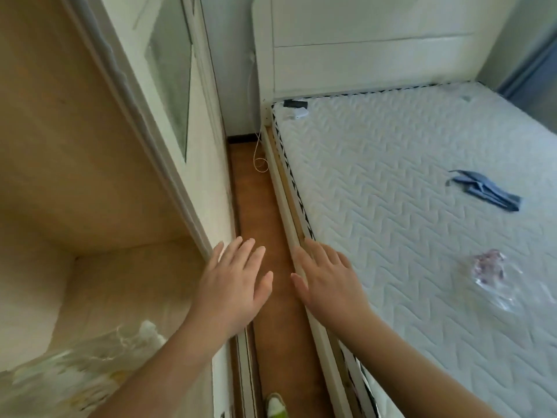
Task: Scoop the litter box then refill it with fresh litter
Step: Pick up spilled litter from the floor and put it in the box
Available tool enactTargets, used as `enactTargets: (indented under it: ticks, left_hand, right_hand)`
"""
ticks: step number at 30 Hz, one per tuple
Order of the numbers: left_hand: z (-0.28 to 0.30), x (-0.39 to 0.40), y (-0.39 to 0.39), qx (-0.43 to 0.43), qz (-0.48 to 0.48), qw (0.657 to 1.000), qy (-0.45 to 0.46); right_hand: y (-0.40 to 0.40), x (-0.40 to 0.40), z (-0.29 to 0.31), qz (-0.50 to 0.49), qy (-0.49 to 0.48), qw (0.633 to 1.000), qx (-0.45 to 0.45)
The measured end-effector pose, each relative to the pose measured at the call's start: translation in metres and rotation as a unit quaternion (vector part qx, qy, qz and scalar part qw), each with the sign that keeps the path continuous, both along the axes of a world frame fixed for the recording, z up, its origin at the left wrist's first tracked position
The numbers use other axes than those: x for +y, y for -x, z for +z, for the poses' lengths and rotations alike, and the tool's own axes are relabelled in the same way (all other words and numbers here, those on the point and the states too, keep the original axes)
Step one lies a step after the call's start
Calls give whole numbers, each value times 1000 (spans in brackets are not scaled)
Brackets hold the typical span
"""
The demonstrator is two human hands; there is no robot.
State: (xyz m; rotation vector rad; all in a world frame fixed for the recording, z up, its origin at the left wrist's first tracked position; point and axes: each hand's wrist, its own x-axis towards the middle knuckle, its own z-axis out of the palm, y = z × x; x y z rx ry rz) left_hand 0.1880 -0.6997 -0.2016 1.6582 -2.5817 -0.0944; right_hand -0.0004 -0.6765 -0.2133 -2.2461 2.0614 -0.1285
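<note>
No litter box, scoop or litter shows in the head view. My left hand (233, 285) is held out flat with straight fingers over the narrow strip of wooden floor (259, 206), close to the edge of the open wardrobe (90, 176). My right hand (327, 282) is also flat with fingers spread, hovering over the bed frame's side rail (283, 188). Both hands hold nothing.
A bare quilted mattress (407, 191) fills the right side, with a blue cloth (485, 191), a crumpled clear plastic wrap (494, 276) and a small dark device (295, 105) on it. A white bag (90, 357) lies in the wardrobe. A cable (259, 155) hangs at the far end. A shoe (275, 405) is below.
</note>
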Motion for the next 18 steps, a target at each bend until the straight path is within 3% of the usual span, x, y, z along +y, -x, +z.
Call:
enactTargets:
  ticks: [10, 18]
  left_hand:
    - [-11, 28, 119, -14, -150, 987, -49]
    - [8, 79, 221, -35, -219, 973, -57]
  right_hand:
    - [91, 81, 2, -150, -9, 989, -11]
    - [183, 181, -4, -284, 15, 958, 31]
